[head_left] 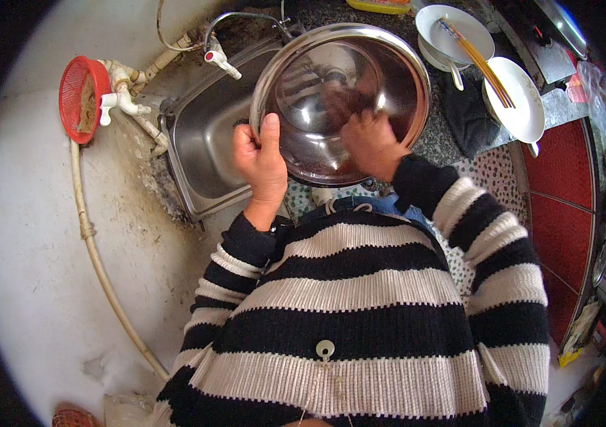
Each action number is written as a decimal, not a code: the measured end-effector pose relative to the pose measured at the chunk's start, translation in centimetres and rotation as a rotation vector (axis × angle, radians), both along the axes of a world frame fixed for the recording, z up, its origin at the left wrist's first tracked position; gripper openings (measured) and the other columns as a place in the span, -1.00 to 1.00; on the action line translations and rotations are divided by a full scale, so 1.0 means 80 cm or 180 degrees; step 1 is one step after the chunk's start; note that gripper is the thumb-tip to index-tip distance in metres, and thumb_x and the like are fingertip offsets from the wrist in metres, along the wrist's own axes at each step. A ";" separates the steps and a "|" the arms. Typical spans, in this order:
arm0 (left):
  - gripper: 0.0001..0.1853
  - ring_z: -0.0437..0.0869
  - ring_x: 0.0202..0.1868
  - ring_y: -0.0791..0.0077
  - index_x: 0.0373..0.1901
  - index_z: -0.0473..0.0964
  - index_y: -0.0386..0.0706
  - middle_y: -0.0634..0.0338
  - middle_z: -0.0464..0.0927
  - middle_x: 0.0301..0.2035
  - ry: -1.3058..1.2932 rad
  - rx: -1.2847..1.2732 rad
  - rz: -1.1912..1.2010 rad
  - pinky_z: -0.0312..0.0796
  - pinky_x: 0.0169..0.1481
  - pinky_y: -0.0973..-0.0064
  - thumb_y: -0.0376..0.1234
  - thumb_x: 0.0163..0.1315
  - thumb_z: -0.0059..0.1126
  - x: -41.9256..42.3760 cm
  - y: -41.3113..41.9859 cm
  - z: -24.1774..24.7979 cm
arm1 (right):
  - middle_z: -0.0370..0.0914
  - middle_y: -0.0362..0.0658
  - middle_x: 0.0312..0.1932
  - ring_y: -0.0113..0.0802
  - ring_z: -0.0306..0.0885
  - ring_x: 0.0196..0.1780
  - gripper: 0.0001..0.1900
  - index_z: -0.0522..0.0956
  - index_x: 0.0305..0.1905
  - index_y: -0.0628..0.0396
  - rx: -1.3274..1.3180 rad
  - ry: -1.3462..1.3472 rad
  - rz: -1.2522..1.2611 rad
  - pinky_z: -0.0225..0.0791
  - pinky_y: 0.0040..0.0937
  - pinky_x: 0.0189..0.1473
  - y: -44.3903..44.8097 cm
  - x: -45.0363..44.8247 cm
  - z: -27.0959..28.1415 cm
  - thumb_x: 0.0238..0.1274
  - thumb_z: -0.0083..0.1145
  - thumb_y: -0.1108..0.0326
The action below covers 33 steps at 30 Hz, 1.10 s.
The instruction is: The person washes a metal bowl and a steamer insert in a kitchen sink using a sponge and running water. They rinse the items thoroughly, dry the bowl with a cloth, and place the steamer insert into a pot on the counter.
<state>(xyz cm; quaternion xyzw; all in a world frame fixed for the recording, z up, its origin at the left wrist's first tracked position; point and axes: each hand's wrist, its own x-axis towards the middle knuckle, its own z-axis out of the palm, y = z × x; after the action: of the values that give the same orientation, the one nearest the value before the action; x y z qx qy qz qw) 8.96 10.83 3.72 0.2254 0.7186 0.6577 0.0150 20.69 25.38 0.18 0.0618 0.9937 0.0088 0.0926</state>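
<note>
A large stainless steel basin (316,101) is held tilted, with its inside facing me, over the right part of the sink and the counter edge. My left hand (264,163) grips its left rim, thumb up along the inner side. Inside the basin, at the lower right of its wall, is my right hand (372,144). That hand is blurred by motion and its fingers look curled. I cannot tell whether it holds anything. The shiny metal reflects the hand and my striped sleeves.
A steel sink (212,139) with a faucet (223,58) lies left and behind. White bowls (452,26) and a white dish (519,101), with chopsticks (473,56) across them, stand right on the granite counter (439,136) near a dark cloth (463,115). A red strainer (84,99) hangs by the pipes.
</note>
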 end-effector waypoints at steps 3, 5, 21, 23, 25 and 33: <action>-0.63 0.20 -0.45 0.71 -0.56 0.28 -0.14 0.45 0.26 -0.54 0.0075 -0.0210 -0.0147 0.15 -0.36 0.67 -0.21 0.32 0.19 0.009 0.006 0.007 | 0.57 0.20 -0.36 0.18 0.57 -0.33 -0.75 0.53 -0.27 0.21 -0.2299 0.1130 -0.0673 0.40 0.14 -0.36 -0.053 -0.048 -0.022 0.20 -0.01 0.23; -0.64 0.21 -0.44 0.69 -0.54 0.29 -0.15 0.43 0.27 -0.53 0.0159 -0.0152 -0.0147 0.17 -0.34 0.67 -0.21 0.32 0.19 0.007 0.006 0.003 | 0.58 0.18 -0.35 0.19 0.58 -0.27 -0.72 0.52 -0.24 0.26 -0.3095 0.1264 -0.0593 0.43 0.07 -0.15 -0.052 -0.080 -0.029 0.20 -0.02 0.23; -0.59 0.19 -0.56 0.76 -0.63 0.26 -0.14 0.47 0.25 -0.65 0.0188 -0.0261 -0.0412 0.09 -0.53 0.66 -0.30 0.19 0.35 0.010 0.022 0.059 | 0.56 0.13 -0.47 0.11 0.57 -0.35 -0.70 0.59 -0.37 0.20 -0.2299 0.1178 -0.0508 0.44 -0.01 -0.25 -0.058 -0.049 -0.008 0.12 0.08 0.15; -0.59 0.17 -0.55 0.76 -0.64 0.26 -0.14 0.47 0.24 -0.64 0.0223 -0.0282 -0.0162 0.09 -0.52 0.65 -0.31 0.18 0.35 0.007 0.016 0.064 | 0.58 0.18 -0.44 0.13 0.59 -0.32 -0.72 0.60 -0.35 0.23 -0.3021 0.1061 -0.0541 0.43 0.01 -0.20 -0.065 -0.075 -0.017 0.11 0.06 0.20; -0.59 0.17 -0.55 0.76 -0.64 0.26 -0.14 0.46 0.24 -0.64 0.0239 -0.0197 -0.0045 0.10 -0.52 0.65 -0.31 0.17 0.36 -0.007 0.003 0.070 | 0.59 0.19 -0.43 0.11 0.60 -0.32 -0.71 0.61 -0.31 0.25 -0.3100 0.0787 -0.0469 0.44 -0.01 -0.18 -0.052 -0.072 -0.002 0.10 0.05 0.22; -0.59 0.18 -0.57 0.75 -0.64 0.25 -0.17 0.45 0.25 -0.67 0.0255 -0.0619 0.0044 0.13 -0.53 0.64 -0.33 0.14 0.37 -0.002 0.003 0.105 | 0.50 -0.03 0.00 -0.11 0.38 0.16 -0.66 0.56 -0.05 0.17 0.0499 0.0816 0.0051 0.23 -0.20 0.12 0.007 -0.070 -0.014 0.06 0.06 0.31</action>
<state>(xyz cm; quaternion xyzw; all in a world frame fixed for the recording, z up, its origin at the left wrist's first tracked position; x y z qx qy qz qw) 8.76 11.09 12.15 0.2439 0.7807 0.5754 0.0035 15.08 25.92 -0.94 0.0615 0.9941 0.0792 -0.0402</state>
